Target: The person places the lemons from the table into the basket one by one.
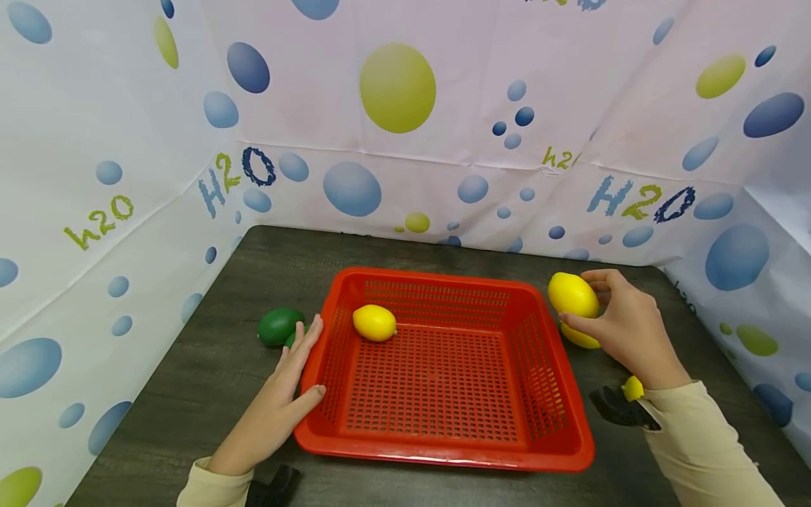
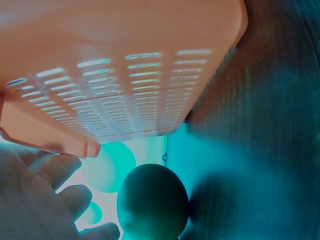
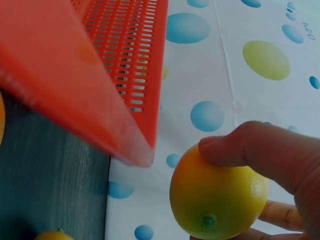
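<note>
A yellow lemon (image 1: 572, 294) is pinched between the thumb and fingers of my right hand (image 1: 624, 324), just outside the basket's right rim. The right wrist view shows this lemon (image 3: 217, 195) with its green-tipped end and my thumb across it. A red plastic basket (image 1: 437, 458) stands in the middle, with one lemon (image 1: 374, 323) lying in its far left corner. My left hand (image 1: 279, 398) rests on the basket's left rim, fingers straight and spread. Beyond those fingers is a dark green fruit (image 1: 280, 326), with another green one partly hidden by them.
A second lemon (image 1: 580, 336) lies on the dark table (image 1: 190, 394) below the held one. Another lemon (image 1: 632, 388) shows partly behind my right wrist. A sheet (image 1: 443, 162) printed with bubbles stands along the table's back and sides.
</note>
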### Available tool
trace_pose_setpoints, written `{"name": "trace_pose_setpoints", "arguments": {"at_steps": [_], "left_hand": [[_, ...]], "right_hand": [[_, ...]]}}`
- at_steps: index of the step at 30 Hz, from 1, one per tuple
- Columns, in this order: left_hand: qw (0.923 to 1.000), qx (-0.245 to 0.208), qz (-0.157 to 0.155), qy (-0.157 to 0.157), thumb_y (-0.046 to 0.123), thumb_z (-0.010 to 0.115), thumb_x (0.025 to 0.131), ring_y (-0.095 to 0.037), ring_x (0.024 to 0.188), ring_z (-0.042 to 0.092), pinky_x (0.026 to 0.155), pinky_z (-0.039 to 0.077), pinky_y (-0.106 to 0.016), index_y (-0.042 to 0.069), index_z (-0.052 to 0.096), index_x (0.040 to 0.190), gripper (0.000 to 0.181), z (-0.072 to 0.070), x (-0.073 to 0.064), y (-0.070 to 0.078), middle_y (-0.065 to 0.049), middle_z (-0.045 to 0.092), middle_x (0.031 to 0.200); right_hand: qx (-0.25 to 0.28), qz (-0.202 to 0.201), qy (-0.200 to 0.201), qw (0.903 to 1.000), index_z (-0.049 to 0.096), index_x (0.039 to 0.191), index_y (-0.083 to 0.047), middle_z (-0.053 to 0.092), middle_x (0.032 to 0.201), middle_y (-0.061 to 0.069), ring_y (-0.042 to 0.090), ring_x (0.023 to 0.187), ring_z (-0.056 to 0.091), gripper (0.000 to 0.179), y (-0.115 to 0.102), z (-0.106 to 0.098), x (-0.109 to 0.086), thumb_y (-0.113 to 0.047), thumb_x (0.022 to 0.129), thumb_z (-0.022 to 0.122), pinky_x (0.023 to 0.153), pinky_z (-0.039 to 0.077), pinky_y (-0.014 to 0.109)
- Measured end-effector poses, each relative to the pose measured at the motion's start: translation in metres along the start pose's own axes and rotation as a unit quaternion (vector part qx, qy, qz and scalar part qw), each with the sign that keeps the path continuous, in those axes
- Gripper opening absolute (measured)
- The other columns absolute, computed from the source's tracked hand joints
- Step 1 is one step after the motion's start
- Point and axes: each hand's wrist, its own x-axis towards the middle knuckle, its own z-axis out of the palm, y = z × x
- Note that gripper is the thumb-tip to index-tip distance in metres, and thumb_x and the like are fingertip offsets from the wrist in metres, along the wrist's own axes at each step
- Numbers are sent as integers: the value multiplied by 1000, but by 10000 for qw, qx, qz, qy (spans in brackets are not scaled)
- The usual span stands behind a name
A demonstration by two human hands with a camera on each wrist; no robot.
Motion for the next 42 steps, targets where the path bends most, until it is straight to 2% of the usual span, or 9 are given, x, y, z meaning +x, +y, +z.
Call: {"name": "trace_pose_setpoints", "arguments": {"at_steps": [12,22,35,42], "left_hand": [[10000,-25,-30,11,1,56,99,-39,156,-9,117,-9,-71,25,9,168,87,0,0,1,0,3,172],[10000,-38,-21,25,2,56,100,-40,156,-9,117,-8,-72,24,9,168,86,0,-1,0,0,4,172],[10000,-24,-43,-2,3,55,100,-39,156,-8,117,-8,-72,24,8,168,85,0,-1,1,1,3,173],[9999,-39,-101,6,3,55,100,-34,157,-10,117,-7,-72,26,7,168,86,0,-1,1,2,1,173]], "right_hand": [[94,-191,42,9998,50,138,7,61,127,35,49,105,63,73,-15,6,6,-22,83,87,84,54,64],[70,-338,-64,9994,52,136,6,64,121,34,47,103,64,71,-21,12,11,-21,80,88,79,53,60],[249,-480,-172,9984,52,138,4,63,127,31,46,106,64,71,-33,23,16,-20,82,88,85,53,61],[410,-573,-279,9971,53,138,3,64,128,28,45,108,65,70,-42,27,20,-22,83,88,86,53,59]]}}
